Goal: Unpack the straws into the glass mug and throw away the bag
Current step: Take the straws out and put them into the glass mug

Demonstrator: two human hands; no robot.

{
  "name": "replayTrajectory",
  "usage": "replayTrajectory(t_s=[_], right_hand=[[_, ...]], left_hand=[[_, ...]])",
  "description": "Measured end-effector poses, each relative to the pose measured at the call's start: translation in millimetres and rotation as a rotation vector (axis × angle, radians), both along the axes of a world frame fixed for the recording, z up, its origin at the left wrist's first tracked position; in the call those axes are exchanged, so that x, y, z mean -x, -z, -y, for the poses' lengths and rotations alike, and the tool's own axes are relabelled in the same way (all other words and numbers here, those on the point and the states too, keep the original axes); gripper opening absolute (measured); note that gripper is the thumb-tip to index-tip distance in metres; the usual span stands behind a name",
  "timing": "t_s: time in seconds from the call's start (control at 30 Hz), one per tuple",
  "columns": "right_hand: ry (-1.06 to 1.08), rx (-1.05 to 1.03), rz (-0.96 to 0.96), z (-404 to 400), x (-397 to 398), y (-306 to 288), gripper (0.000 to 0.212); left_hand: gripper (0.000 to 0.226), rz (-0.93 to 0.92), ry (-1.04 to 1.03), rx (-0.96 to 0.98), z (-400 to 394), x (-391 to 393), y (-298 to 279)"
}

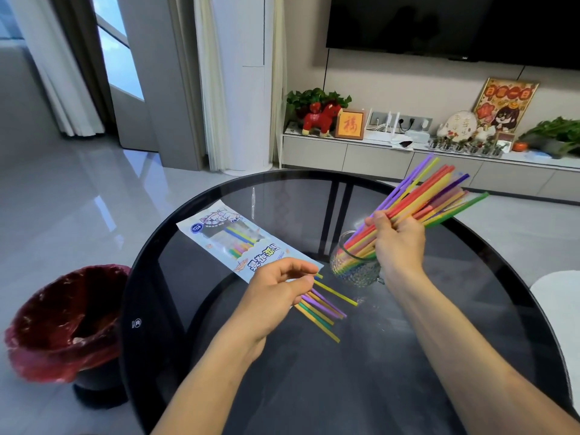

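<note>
On round glass table (314,387) (dark): bag (241,243), mug (357,268).

The left hand (276,290) covers the near ends of the loose straws (323,306) at frame centre. The counter (345,387) runs off the bottom edge. The bag's (238,238) small print is unreadable.

The right hand (398,238) holds many straws (433,196) in the mug (356,265) near the middle of the desk (163,246). The left hand (276,287) holds a few more straws (323,306) by the bag (238,241).
</note>
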State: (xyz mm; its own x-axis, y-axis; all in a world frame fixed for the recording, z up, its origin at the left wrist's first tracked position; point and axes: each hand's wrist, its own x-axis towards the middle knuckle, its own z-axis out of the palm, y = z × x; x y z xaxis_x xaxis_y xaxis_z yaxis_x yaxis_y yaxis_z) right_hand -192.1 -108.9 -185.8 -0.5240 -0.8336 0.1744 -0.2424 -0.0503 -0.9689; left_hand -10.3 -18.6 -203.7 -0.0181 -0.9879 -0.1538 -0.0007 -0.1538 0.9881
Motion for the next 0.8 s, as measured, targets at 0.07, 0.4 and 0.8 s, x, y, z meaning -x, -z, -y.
replayTrajectory(t_s=[0.07, 0.4, 0.8], right_hand=[[-0.014, -0.081, -0.087, -2, 5, -3, 0.038], [-0.351, -0.437, -0.349, -55, 36, -11, 0.055], [-0.456, -0.124, -1.054, -73, -7, 43, 0.021]], left_hand=[[0.018, 0.010, 0.007, 0.005, 0, 0, -1], [0.016, 0.229, -0.008, 0.101, -2, 6, 9], [0.053, 1.177, 0.334, 0.068, -5, -3, 38]])
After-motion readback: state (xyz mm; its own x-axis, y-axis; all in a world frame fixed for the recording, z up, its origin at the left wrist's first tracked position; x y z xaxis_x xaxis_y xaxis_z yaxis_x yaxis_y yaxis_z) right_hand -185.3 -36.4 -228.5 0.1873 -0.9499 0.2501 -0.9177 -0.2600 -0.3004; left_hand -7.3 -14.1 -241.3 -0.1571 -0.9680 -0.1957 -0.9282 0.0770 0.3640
